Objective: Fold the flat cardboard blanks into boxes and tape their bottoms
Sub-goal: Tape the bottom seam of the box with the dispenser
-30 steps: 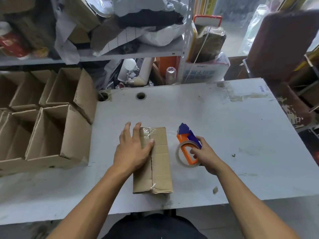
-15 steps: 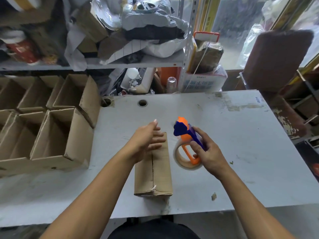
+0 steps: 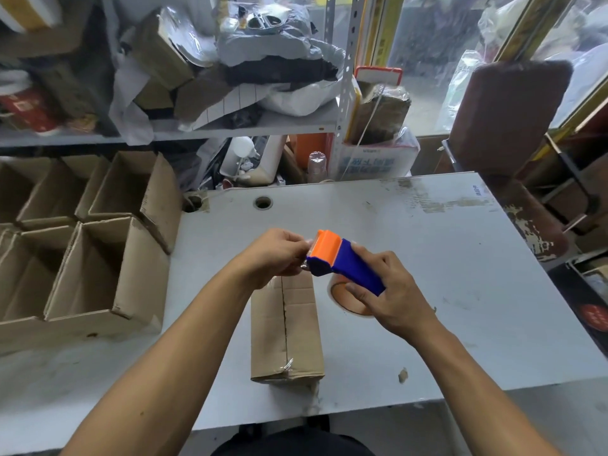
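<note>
Box (image 3: 287, 327) lower centre, seam up for taping | right hand (image 3: 390, 299) grasps tape dispenser (image 3: 342, 263) above its far end | left hand (image 3: 274, 256) pinches tape end at the cutter, likely to start a strip | finished boxes (image 3: 82, 245) left.

There is a single view, worn on the person's head, looking forward and steeply down over both forearms onto the pale desk (image 3: 444, 258), whose near edge runs across the bottom of the picture. It sits close above the work, so the left hand (image 3: 273, 255) and right hand (image 3: 388, 297) fill the middle. Its wide lens also takes in a row of open boxes (image 3: 98, 268) at the left and a crowded shelf (image 3: 230, 130) straight ahead beyond the desk's far edge.
</note>
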